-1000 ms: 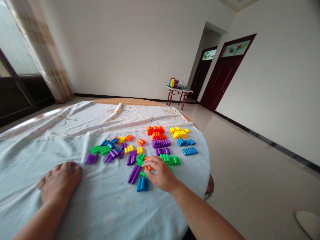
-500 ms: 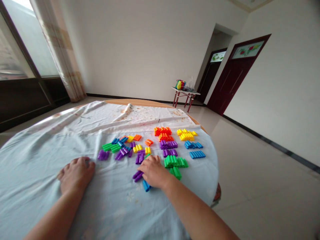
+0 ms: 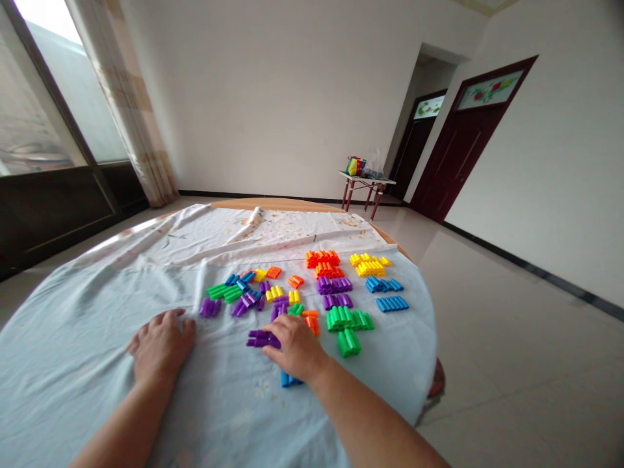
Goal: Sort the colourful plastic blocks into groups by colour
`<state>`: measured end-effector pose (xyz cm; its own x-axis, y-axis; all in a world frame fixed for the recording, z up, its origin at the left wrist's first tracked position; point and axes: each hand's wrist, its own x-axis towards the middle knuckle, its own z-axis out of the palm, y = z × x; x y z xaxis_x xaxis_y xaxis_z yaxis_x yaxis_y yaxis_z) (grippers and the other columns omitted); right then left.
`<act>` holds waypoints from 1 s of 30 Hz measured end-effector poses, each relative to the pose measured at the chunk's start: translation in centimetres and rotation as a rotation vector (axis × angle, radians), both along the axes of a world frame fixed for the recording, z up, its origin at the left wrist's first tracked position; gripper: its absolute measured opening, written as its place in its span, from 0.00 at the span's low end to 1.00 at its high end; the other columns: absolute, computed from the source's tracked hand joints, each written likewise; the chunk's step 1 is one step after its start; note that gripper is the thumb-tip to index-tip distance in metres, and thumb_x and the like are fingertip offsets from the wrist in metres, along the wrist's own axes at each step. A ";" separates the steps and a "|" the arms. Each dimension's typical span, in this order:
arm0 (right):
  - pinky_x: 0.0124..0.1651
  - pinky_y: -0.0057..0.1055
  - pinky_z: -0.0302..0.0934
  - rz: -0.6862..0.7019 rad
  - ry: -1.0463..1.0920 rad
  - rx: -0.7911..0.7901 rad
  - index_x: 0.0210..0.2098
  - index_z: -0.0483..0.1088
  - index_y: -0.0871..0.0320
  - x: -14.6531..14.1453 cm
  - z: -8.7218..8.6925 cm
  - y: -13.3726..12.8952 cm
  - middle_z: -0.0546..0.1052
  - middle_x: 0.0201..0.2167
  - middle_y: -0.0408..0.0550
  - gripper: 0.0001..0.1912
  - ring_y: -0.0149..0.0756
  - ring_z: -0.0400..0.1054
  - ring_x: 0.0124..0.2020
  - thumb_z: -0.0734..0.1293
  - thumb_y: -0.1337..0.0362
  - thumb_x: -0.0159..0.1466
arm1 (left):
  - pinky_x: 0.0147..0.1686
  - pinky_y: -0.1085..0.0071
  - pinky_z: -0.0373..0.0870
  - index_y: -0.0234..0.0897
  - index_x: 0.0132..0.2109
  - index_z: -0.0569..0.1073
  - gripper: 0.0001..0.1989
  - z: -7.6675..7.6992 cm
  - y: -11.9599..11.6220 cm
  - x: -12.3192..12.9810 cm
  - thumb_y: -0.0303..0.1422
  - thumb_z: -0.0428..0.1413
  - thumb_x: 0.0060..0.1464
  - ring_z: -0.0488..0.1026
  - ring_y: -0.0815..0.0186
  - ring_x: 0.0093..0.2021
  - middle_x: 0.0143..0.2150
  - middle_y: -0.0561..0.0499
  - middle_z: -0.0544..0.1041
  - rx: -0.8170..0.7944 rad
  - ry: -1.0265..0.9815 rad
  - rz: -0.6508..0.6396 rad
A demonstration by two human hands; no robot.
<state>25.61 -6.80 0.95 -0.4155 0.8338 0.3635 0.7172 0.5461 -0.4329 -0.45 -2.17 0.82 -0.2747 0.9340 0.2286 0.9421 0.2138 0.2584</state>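
My left hand (image 3: 162,344) lies flat on the pale blue cloth (image 3: 97,331), fingers spread, holding nothing. Between the fingers and thumb of my right hand (image 3: 292,344) is a purple piece (image 3: 259,338) made of joined tubes. A blue piece (image 3: 290,379) shows partly below that hand, and an orange piece (image 3: 312,323) beside it. Mixed pieces lie loosely beyond both hands, among them a green piece (image 3: 219,290) and a purple piece (image 3: 210,308). To the right stand piles sorted by colour: orange (image 3: 322,259), purple (image 3: 334,285), green (image 3: 347,318), yellow (image 3: 369,265) and blue (image 3: 384,285).
The round table's wooden edge (image 3: 273,203) shows beyond a white patterned cloth (image 3: 292,227). Farther back, a small table (image 3: 363,178) bears a colourful bag (image 3: 355,166) and a plastic bag. A curtain hangs at the left.
My right hand now grips the purple piece, which has turned and shifted slightly left. The orange piece beside the hand has come into view. The whole view has shifted a little.
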 end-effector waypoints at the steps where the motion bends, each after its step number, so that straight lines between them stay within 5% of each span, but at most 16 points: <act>1: 0.49 0.34 0.59 -0.009 0.031 0.011 0.47 0.69 0.55 0.0 -0.1 0.0 0.73 0.41 0.47 0.17 0.37 0.66 0.44 0.68 0.59 0.59 | 0.55 0.50 0.55 0.32 0.53 0.68 0.26 0.1 -0.2 0.2 0.42 0.38 0.58 0.61 0.45 0.56 0.55 0.34 0.68 0.042 0.015 -0.006; 4: 0.50 0.33 0.60 -0.025 0.087 0.036 0.48 0.69 0.55 0.0 0.0 0.1 0.72 0.41 0.47 0.17 0.37 0.66 0.45 0.68 0.60 0.59 | 0.61 0.52 0.48 0.33 0.52 0.68 0.24 0.8 -0.6 1.5 0.41 0.38 0.59 0.60 0.50 0.58 0.57 0.39 0.67 0.273 0.070 -0.097; 7: 0.50 0.33 0.60 -0.037 0.110 0.049 0.48 0.69 0.55 0.3 0.1 0.2 0.73 0.41 0.47 0.18 0.37 0.66 0.45 0.68 0.59 0.59 | 0.61 0.53 0.52 0.34 0.51 0.69 0.22 1.7 -0.8 3.3 0.42 0.42 0.58 0.63 0.53 0.56 0.54 0.40 0.70 0.445 0.011 -0.343; 10: 0.50 0.34 0.61 -0.061 0.133 0.064 0.49 0.69 0.56 0.5 0.1 0.4 0.73 0.41 0.48 0.18 0.38 0.66 0.45 0.68 0.59 0.59 | 0.56 0.59 0.63 0.39 0.53 0.69 0.22 1.9 -0.8 5.4 0.45 0.47 0.56 0.67 0.57 0.54 0.53 0.44 0.72 0.282 -0.208 -0.636; 13: 0.51 0.34 0.61 -0.069 0.159 0.073 0.49 0.69 0.56 0.9 0.0 0.4 0.73 0.42 0.49 0.18 0.38 0.66 0.46 0.67 0.60 0.60 | 0.51 0.62 0.69 0.43 0.54 0.68 0.24 1.0 -0.9 7.1 0.47 0.52 0.52 0.72 0.60 0.50 0.51 0.47 0.75 0.035 -0.457 -0.767; 18: 0.50 0.34 0.61 -0.045 0.158 0.048 0.51 0.67 0.55 1.3 -0.2 0.4 0.73 0.42 0.49 0.20 0.38 0.66 0.47 0.68 0.60 0.59 | 0.49 0.64 0.72 0.41 0.52 0.69 0.23 -1.1 -0.8 7.8 0.44 0.55 0.50 0.74 0.60 0.47 0.47 0.47 0.78 -0.199 -0.792 -0.810; 22: 0.50 0.34 0.60 -0.047 0.164 0.044 0.49 0.69 0.56 1.6 -0.5 0.5 0.73 0.41 0.48 0.18 0.38 0.66 0.46 0.69 0.61 0.59 | 0.47 0.63 0.72 0.39 0.50 0.70 0.23 -1.6 -0.3 6.6 0.44 0.56 0.48 0.75 0.59 0.46 0.45 0.47 0.78 -0.237 -0.901 -0.741; 30: 0.49 0.37 0.57 -0.066 0.105 0.034 0.45 0.71 0.54 0.8 -1.0 0.3 0.75 0.38 0.48 0.19 0.39 0.66 0.43 0.70 0.53 0.56 | 0.34 0.70 0.72 0.44 0.46 0.75 0.20 -0.3 -1.3 6.1 0.48 0.54 0.49 0.74 0.65 0.36 0.45 0.49 0.76 -0.081 -0.535 -0.664</act>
